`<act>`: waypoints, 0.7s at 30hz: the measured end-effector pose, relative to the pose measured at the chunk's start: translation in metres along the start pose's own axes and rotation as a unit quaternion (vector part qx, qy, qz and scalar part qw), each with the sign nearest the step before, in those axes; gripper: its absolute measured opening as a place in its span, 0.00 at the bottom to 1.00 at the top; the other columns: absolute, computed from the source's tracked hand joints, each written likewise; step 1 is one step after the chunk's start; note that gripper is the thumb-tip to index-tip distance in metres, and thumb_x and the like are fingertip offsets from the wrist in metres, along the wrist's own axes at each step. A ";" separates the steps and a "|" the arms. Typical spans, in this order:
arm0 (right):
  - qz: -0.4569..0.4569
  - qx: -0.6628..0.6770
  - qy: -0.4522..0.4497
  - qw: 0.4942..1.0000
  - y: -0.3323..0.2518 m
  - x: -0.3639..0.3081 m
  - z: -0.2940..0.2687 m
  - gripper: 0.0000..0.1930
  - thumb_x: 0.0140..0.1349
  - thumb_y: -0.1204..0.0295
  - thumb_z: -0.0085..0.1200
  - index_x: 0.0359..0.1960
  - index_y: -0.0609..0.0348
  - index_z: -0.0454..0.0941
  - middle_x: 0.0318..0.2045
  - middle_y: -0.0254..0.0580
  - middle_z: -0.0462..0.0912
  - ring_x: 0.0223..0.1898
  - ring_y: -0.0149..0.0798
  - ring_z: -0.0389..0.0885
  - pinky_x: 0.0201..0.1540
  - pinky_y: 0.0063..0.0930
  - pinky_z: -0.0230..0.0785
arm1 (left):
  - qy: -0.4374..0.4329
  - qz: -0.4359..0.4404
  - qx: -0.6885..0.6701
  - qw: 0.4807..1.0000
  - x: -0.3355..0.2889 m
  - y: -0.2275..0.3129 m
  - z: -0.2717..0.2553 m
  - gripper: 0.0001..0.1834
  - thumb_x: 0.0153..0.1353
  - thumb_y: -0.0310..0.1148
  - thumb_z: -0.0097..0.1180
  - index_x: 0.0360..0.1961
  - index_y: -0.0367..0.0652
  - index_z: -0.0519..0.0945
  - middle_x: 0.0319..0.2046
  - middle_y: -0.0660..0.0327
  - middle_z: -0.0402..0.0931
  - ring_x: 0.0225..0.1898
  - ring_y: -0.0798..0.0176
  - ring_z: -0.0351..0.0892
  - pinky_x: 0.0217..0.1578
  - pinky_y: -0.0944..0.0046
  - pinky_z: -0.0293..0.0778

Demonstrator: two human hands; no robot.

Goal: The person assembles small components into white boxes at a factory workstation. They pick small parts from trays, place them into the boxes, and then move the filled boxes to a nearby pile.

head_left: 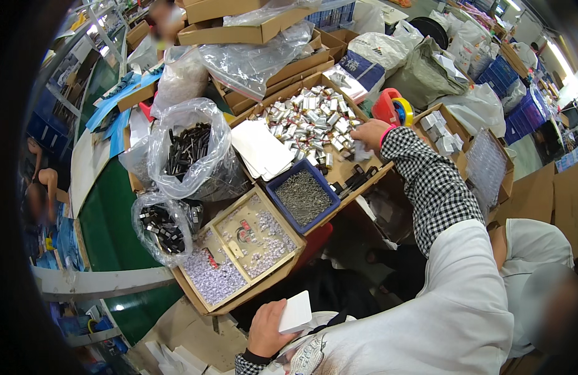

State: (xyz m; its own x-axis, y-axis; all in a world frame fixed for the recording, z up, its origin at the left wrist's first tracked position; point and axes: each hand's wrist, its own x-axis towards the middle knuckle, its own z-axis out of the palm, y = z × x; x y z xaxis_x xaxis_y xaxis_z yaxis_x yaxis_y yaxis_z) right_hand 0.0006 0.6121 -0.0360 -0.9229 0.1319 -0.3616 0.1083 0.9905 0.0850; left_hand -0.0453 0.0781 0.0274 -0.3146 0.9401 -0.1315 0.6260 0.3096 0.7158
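Note:
My left hand (267, 329), low in the view, is closed around a white flat block with rounded corners (296, 312), like a small box or a stack of cards. My right hand (369, 134) reaches to the right side of a cardboard tray (353, 191) full of small silver metal parts (317, 115). Its fingers are bent together; what they hold, if anything, is hidden. Just below it lies a crumpled clear plastic piece (364, 152). White sheets (261, 149) rest on the tray's left side. A blue bin (303, 195) of tiny metal pins or screws stands in front.
A divided wooden tray (273, 270) holds small pale pieces. Clear bags of black parts (190, 150) (164, 230) stand at left beside a green conveyor (123, 206). A red tape dispenser (385, 106) and a box of white blocks (440, 132) are right. A person (539, 250) is at far right.

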 end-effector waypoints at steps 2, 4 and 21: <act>0.006 0.019 0.074 0.997 -0.004 -0.004 0.002 0.18 0.44 0.75 0.59 0.38 0.56 0.69 0.36 0.40 0.77 0.42 0.49 0.76 0.42 0.39 0.68 | -0.007 0.004 0.003 1.000 0.003 0.002 0.000 0.38 0.36 0.32 0.68 0.52 0.39 0.66 0.44 0.51 0.70 0.46 0.47 0.69 0.47 0.54 0.66; 0.001 -0.006 0.138 0.990 -0.006 -0.012 0.005 0.15 0.46 0.75 0.56 0.37 0.53 0.70 0.33 0.39 0.75 0.40 0.48 0.76 0.40 0.39 0.69 | -0.017 0.006 0.013 1.000 0.004 0.002 -0.002 0.38 0.36 0.32 0.68 0.52 0.39 0.67 0.44 0.51 0.70 0.45 0.47 0.69 0.47 0.54 0.67; 0.112 -0.020 -0.171 0.979 -0.020 -0.041 0.019 0.17 0.55 0.75 0.49 0.47 0.58 0.71 0.47 0.47 0.71 0.45 0.49 0.77 0.47 0.36 0.72 | 0.013 0.011 0.024 1.000 -0.006 -0.004 0.011 0.37 0.36 0.31 0.67 0.51 0.39 0.68 0.43 0.52 0.70 0.45 0.48 0.70 0.46 0.55 0.67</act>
State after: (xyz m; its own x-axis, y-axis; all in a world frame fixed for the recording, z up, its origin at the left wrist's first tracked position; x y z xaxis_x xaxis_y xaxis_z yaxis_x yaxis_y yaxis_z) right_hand 0.0430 0.5877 -0.0408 -0.6997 0.3572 -0.6188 0.2720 0.9340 0.2316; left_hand -0.0379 0.0732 0.0176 -0.3180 0.9431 -0.0972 0.6661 0.2952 0.6850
